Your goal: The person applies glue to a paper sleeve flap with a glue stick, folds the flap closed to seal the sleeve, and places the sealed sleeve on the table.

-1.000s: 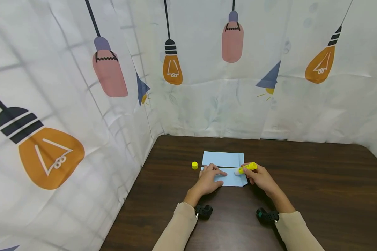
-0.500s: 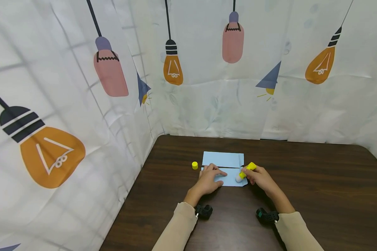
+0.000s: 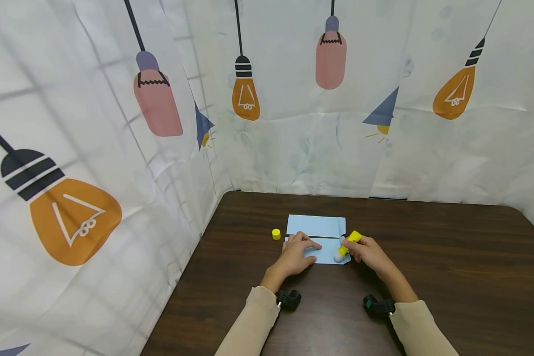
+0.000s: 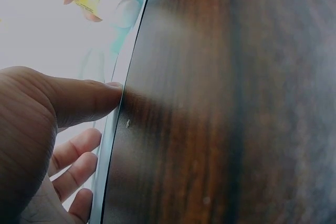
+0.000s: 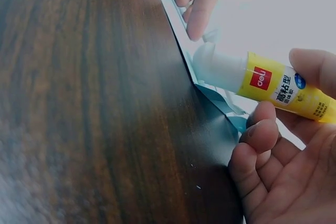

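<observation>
A: What is nearest?

B: Two beige sleeves (image 3: 249,324), a black device (image 3: 289,300) at each wrist, then the hands. The left hand (image 3: 295,256) lies spread, thumb and index finger apart, gripping nothing. It rests on the left part of the near card (image 3: 324,253), pale blue, thumb tip at the edge closest to us.

A: And the right?

B: The right hand (image 3: 368,251) is partly closed, pinching a yellow glue stick (image 5: 262,80). The stick is uncapped and tilted, its white end down at the card's right end, by a folded flap (image 5: 219,96).

A: What could go wrong there?

B: That end is close to the card's edge, so a stroke running long could smear the table (image 3: 471,257). Pushing sideways might crease the flap, or drag the card if the left hand bears too lightly. How hard it presses, I can't tell.

A: Further off?

B: The yellow cap (image 3: 276,234) stands left of the cards, apart from both hands; a careless knuckle could roll it away. Past a narrow dark gap is the far card (image 3: 313,225). Glue straying across might stick the two together. Behind the table hangs a lamp-print curtain (image 3: 285,148).
</observation>
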`<act>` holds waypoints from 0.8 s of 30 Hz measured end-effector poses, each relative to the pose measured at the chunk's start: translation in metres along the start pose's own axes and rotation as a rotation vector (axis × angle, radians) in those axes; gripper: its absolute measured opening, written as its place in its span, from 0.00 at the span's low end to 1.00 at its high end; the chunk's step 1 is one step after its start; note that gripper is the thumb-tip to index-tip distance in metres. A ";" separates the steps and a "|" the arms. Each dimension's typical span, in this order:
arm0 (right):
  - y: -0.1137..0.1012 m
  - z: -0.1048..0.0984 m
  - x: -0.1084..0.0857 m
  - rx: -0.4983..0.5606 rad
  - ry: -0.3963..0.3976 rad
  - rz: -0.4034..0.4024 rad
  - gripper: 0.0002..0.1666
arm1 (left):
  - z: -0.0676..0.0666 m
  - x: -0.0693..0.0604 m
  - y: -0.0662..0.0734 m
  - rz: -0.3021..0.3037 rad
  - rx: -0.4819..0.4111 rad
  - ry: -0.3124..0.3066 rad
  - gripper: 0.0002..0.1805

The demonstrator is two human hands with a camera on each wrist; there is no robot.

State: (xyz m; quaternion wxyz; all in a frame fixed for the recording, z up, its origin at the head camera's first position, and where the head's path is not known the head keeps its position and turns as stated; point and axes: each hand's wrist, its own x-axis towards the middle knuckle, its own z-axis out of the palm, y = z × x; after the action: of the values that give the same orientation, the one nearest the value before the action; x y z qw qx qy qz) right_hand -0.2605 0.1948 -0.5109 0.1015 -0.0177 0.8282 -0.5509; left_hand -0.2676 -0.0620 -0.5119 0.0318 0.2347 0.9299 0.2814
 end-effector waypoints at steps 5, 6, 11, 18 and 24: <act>0.000 0.000 -0.001 0.009 -0.009 0.004 0.23 | 0.000 0.000 -0.001 0.011 0.007 0.002 0.17; 0.000 0.000 -0.001 0.005 -0.013 -0.001 0.23 | 0.000 0.000 -0.001 0.013 0.006 0.002 0.17; -0.001 0.001 -0.002 0.000 -0.017 -0.005 0.21 | 0.000 0.000 -0.001 0.013 0.000 0.001 0.16; -0.001 0.000 -0.002 -0.011 -0.026 0.005 0.23 | 0.002 0.000 -0.001 0.006 0.003 -0.001 0.17; -0.001 0.000 -0.002 -0.030 -0.034 0.006 0.23 | 0.001 0.000 -0.001 -0.002 -0.005 -0.001 0.17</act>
State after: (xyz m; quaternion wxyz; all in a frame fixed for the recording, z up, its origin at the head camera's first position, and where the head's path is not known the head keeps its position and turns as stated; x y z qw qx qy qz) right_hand -0.2583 0.1948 -0.5098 0.1169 -0.0258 0.8345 -0.5378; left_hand -0.2678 -0.0617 -0.5136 0.0333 0.2336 0.9295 0.2836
